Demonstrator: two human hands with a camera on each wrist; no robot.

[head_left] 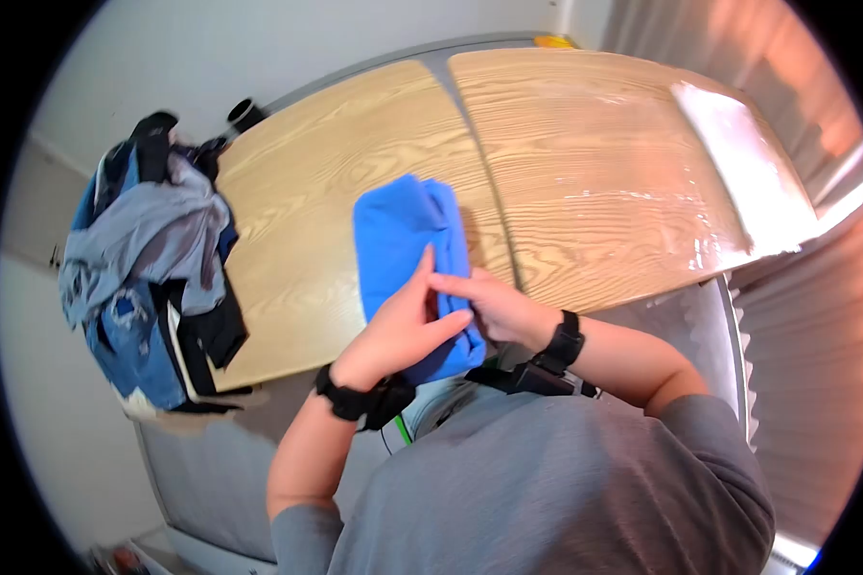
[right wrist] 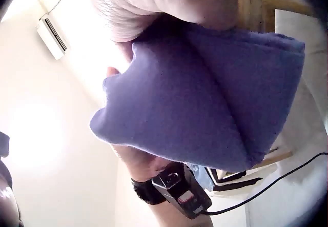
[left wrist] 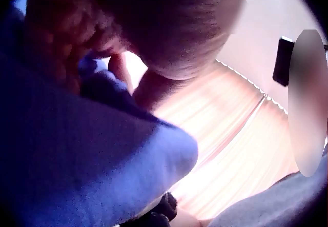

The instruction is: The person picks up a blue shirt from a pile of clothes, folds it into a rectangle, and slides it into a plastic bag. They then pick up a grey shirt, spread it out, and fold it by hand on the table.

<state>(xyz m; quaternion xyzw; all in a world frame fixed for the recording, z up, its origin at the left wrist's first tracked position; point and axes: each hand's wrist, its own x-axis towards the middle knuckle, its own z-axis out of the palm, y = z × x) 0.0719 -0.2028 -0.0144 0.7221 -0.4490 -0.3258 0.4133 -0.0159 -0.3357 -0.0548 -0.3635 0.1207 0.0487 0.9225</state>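
Blue cloth (head_left: 389, 235): folded into a long, layered bundle, located over the near side of the worktop (head_left: 297, 182). Its near end reaches past the worktop's near edge.

Position relative to the grip: both hands bear on the near half; the far half extends beyond the fingers. The left hand (head_left: 393, 331) lies over the left and middle of the near half. The right hand (head_left: 503, 305) lies at the right long side, with one finger across the top, close to the left fingers.

Orientation: the long axis runs away from the person, the far end angled slightly left. The stacked folds run along the right side.

Grip state: both hands contact the cloth. Visible left thumb and forefinger are extended and spread apart; the remaining fingers are hidden. Whether either hand is closed around the cloth cannot be told.

Clothes pile (head_left: 153, 249): at the worktop's left end, well apart from the cloth.
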